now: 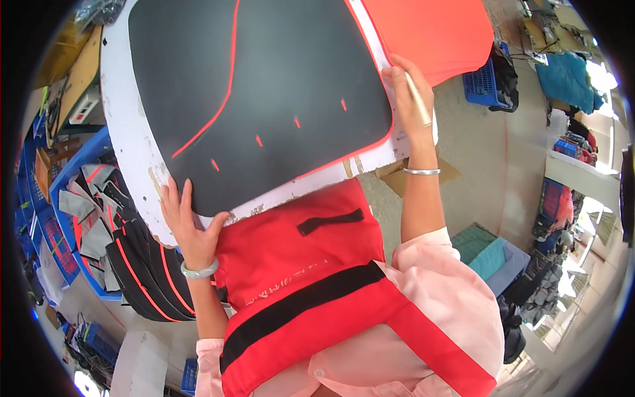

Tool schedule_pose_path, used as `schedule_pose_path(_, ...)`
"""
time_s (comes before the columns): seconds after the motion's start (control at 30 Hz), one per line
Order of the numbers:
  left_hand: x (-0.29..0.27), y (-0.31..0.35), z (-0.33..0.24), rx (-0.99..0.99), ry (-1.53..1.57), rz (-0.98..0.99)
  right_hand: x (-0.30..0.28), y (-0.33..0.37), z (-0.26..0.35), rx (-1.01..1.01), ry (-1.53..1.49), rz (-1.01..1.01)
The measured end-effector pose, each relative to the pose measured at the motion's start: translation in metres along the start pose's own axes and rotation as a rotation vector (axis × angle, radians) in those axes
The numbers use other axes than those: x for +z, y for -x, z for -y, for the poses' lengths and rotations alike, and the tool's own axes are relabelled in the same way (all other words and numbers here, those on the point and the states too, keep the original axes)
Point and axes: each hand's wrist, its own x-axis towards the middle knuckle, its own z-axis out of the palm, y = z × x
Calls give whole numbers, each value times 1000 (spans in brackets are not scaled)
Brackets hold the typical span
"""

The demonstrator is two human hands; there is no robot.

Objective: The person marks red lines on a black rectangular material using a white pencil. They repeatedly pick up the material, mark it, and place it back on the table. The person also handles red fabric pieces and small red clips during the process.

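A large black sheet [278, 86] with rounded corners lies on the white worktable [129, 126]. On it show a curved red line and several short red marks; red also peeks out along its right and lower edges. My left hand [188, 215] rests with spread fingers at the sheet's lower left corner and the table's near edge. At the right edge, my right hand [411, 99] has a slim cream-coloured pen [418, 98] held along its fingers, its fingertips touching the border of the sheet. Whether the pen's tip touches anything cannot be made out.
Red-orange sheets [436, 33] lie beyond my right hand. A blue crate [99, 145] of black and grey cut pieces [142, 264] stands left. Farther right are a blue basket [481, 85], a flattened cardboard piece [446, 173] and a bin with teal cloth [483, 255]. My red apron [311, 245] meets the table's edge.
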Motion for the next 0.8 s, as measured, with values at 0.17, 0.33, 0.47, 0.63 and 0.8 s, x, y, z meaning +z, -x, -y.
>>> schedule_pose_path(0.17,0,1,1,5,-19,-2,12,-14,11,-16,177,-39)
schedule_pose_path(0.33,-1,1,1,1,-44,6,34,-31,8,-241,291,-117)
schedule_pose_path(0.47,-2,1,0,-14,-23,11,42,-37,23,-126,538,-82)
schedule_pose_path(0.63,-5,1,-3,-35,-8,22,55,-35,33,-203,592,-118)
schedule_pose_path(0.8,-4,1,-2,-37,-1,9,59,-54,42,-20,576,-94)
